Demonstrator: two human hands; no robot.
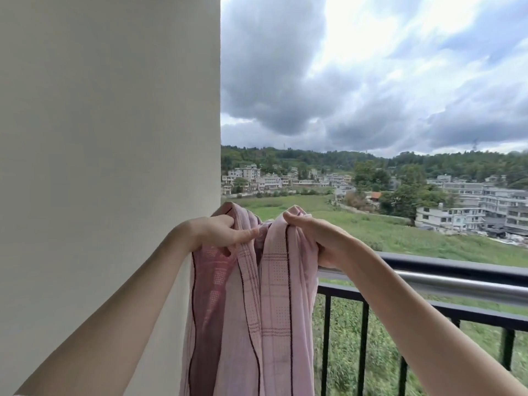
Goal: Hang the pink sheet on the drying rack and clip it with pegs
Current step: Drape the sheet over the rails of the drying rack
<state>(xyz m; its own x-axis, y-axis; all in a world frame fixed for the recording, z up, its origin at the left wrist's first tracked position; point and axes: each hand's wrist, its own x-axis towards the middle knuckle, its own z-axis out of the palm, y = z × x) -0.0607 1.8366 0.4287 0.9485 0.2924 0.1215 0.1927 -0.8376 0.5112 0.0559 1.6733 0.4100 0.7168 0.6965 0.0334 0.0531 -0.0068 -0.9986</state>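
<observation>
Pink sheet point(274, 295), striped with dark lines, bunched and held up at centre, hanging down to 6 o'clock past the bottom edge. Gripped at its top in two gathered folds, side by side. Left hand point(220, 232) at 9 o'clock of the bunch, fingers point(245, 234) curled and clamped on the left fold. Right hand point(320, 235) at 3 o'clock of the bunch, fingers curled round the right fold, thumb on top. Both forearms reaching in from 7 and 5 o'clock.

Silver rail point(457, 284) running out toward 3 o'clock from behind the right hand; whether the sheet touches it, not clear. Black balcony railing point(428, 307) just beyond and below it. White wall point(108, 138) filling 9 to 12 o'clock. Green field point(400, 232), buildings, wooded hills and cloudy sky from 12 to 3 o'clock.
</observation>
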